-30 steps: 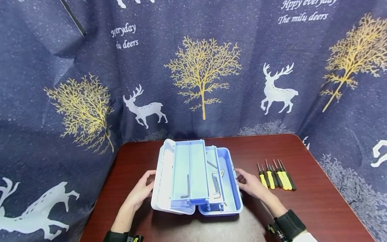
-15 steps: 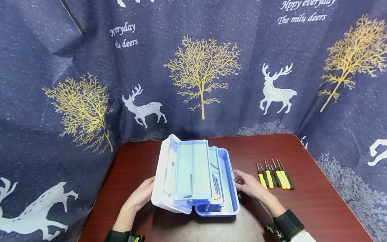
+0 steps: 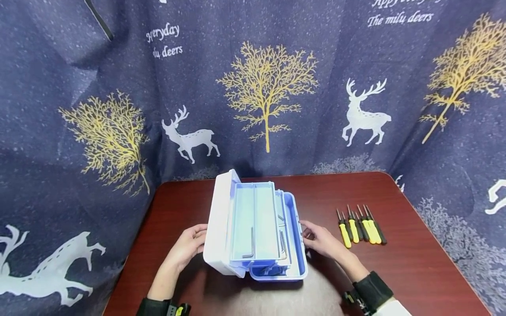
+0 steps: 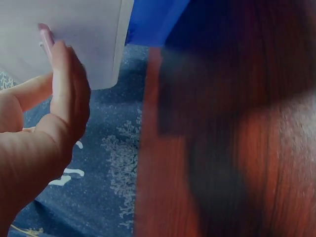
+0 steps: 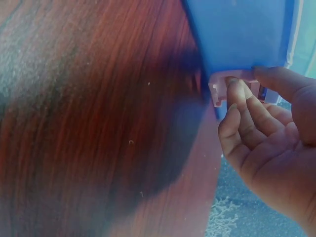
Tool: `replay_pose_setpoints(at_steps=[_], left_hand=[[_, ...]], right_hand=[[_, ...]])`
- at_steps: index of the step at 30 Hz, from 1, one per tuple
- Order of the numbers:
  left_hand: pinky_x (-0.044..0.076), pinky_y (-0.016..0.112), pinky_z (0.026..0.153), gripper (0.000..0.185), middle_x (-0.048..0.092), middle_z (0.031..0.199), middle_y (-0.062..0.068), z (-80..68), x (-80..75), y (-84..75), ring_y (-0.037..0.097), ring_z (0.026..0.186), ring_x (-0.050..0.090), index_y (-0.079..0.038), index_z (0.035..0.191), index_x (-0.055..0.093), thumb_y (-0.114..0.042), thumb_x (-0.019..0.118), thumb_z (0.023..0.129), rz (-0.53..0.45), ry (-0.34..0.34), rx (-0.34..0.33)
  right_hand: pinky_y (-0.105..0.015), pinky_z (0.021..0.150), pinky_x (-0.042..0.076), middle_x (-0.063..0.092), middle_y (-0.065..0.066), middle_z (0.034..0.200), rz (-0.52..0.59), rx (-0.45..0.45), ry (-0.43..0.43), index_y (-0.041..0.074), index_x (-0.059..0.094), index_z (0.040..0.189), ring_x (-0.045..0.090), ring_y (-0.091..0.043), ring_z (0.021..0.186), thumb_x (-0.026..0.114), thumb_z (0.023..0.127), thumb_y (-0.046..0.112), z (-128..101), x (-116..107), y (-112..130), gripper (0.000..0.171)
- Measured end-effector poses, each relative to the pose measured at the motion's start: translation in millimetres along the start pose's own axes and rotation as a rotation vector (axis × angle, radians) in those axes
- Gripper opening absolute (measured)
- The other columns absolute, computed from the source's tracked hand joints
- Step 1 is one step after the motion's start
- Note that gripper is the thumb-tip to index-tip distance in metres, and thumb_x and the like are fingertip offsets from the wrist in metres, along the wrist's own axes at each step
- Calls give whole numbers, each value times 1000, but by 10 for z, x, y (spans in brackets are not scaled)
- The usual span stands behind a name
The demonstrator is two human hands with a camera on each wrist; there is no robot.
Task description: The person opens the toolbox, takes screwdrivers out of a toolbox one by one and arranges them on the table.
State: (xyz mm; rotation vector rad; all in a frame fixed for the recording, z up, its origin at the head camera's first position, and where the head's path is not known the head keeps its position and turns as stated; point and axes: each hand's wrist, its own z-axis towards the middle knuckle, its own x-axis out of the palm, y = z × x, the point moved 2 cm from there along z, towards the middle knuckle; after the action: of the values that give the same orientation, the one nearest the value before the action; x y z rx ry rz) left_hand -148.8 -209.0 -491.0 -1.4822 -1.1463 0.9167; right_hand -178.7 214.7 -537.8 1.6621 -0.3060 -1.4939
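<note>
A blue toolbox (image 3: 278, 277) stands on the table with its cantilever trays (image 3: 265, 219) raised and its white lid (image 3: 216, 232) tilted up on the left. An L-shaped hex key (image 3: 252, 245) lies in the top tray; more hex keys (image 3: 283, 245) show partly in the tray below. My left hand (image 3: 185, 248) touches the outside of the lid, its fingers fairly straight against the white surface (image 4: 94, 44). On the other side my right hand (image 3: 322, 240) pinches the pinkish latch (image 5: 215, 83) on the box wall, thumb above and curled fingers beneath.
Several screwdrivers (image 3: 361, 230) with yellow and black handles lie in a row on the right of the red-brown table (image 3: 411, 263). A dark blue curtain (image 3: 332, 52) with deer and trees hangs behind the table's far edge.
The lid has swung up from lying back on the left to nearly upright, with my left hand against it. The lower tray and box base are more covered by the trays. The right hand shifted slightly left.
</note>
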Motion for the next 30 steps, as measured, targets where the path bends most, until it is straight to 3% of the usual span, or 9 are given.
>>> replay_pose_setpoints(at_steps=[7,30], left_hand=[[61,30,83,49,72,108,6,21,27,-38,12,91,70,21,142,36,-5,57,106,-80,29,-7],[62,32,83,49,71,107,8,131,363,-255,16,96,73,19,142,34,-4,57,106,-155,91,80]], right_hand=[[-31,74,56,71,0,91,11,-17,8,-7,56,139,67,-11,82,71,93,7,2,12,-9,50],[-30,74,55,72,-3,93,40,30,26,-4,54,142,66,-10,81,69,95,6,-2,4,-27,50]])
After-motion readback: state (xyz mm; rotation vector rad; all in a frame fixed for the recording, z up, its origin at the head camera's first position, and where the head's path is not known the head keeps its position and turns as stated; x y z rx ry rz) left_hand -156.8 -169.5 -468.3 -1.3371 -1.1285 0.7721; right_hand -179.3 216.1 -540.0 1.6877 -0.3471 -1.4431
